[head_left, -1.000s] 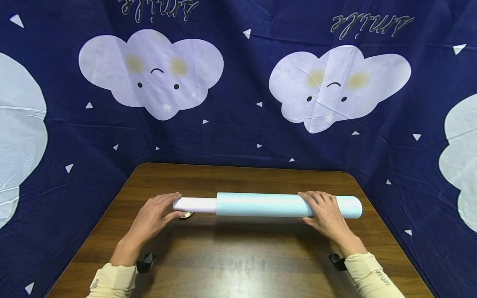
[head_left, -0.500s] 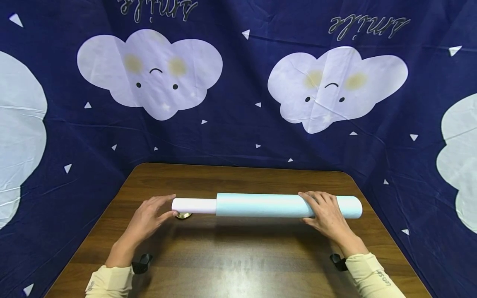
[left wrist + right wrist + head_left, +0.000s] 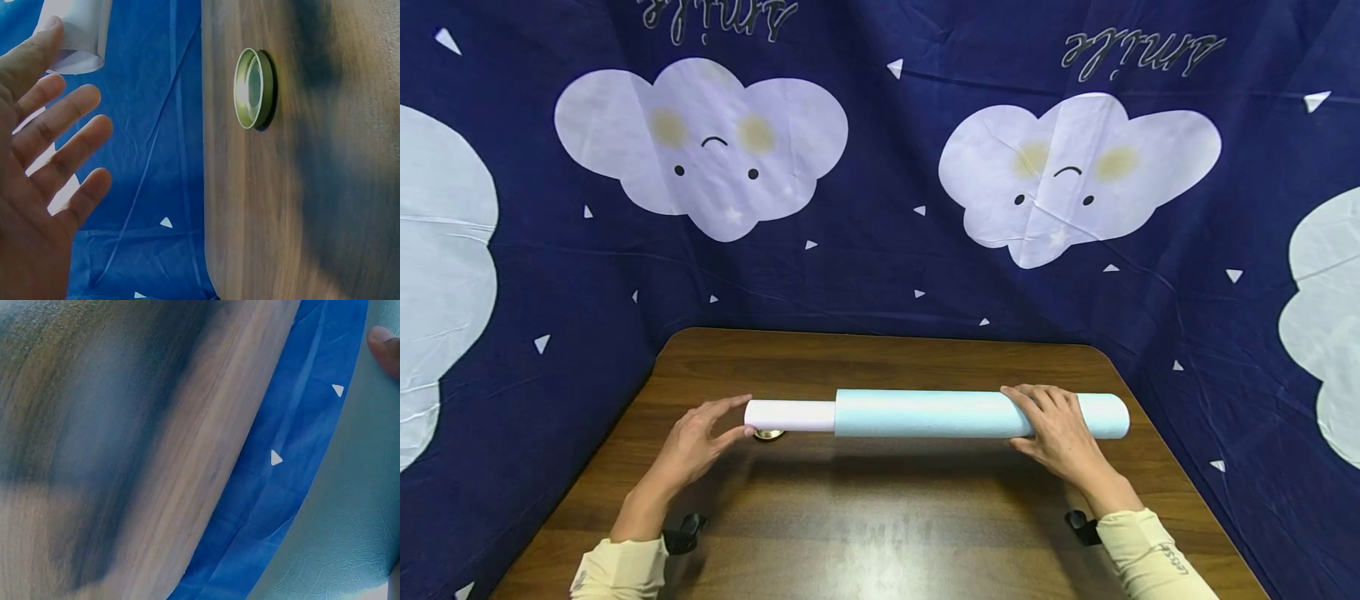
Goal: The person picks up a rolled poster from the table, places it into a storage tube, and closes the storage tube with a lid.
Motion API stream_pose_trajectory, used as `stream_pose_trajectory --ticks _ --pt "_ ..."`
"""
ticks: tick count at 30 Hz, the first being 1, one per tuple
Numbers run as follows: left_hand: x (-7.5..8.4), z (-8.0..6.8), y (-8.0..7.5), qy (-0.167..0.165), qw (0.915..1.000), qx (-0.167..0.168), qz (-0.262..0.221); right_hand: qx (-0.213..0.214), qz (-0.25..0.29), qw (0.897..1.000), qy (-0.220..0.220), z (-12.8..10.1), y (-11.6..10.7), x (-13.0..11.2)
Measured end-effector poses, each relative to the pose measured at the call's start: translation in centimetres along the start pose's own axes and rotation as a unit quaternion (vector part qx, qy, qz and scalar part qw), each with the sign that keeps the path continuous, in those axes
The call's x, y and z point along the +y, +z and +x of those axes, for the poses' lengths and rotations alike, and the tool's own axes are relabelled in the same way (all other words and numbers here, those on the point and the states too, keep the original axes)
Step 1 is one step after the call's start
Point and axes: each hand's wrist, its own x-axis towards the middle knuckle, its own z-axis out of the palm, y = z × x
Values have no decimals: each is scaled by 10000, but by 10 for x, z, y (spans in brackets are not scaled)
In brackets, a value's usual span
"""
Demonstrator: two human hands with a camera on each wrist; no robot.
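Note:
A light blue cardboard tube (image 3: 917,413) is held level above the table, its textured surface filling the right side of the right wrist view. Out of its left end sticks a roll of white paper (image 3: 793,415). My right hand (image 3: 1056,429) grips the tube toward its right end, thumb on the near side. At the roll's free end, my left hand (image 3: 692,446) has its thumb and index fingertips by the rim. The left wrist view shows these fingers (image 3: 72,147) spread and loosely straight, the thumb overlapping the paper roll. A gold round lid (image 3: 253,87) lies on the table below.
The brown wooden table (image 3: 880,517) has rounded far corners. Behind and beside it hangs a dark blue cloth (image 3: 880,275) printed with white clouds and triangles. A black strap shows at each wrist.
My left hand has drawn slightly leftward, its fingers sliding from around the paper roll to its very end. The roll sticks out marginally more. My right hand and the tube stay nearly still.

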Motion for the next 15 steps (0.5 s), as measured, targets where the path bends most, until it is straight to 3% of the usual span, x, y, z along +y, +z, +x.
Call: stream_pose_trajectory --ticks 6,15 --pt "-3 -1 -1 -98 9999 -58 -80 -6 -5 10000 -14 2 -1 -1" --pt "-5 0 -2 47 9998 61 -206 -56 52 10000 23 5 -1 -4"
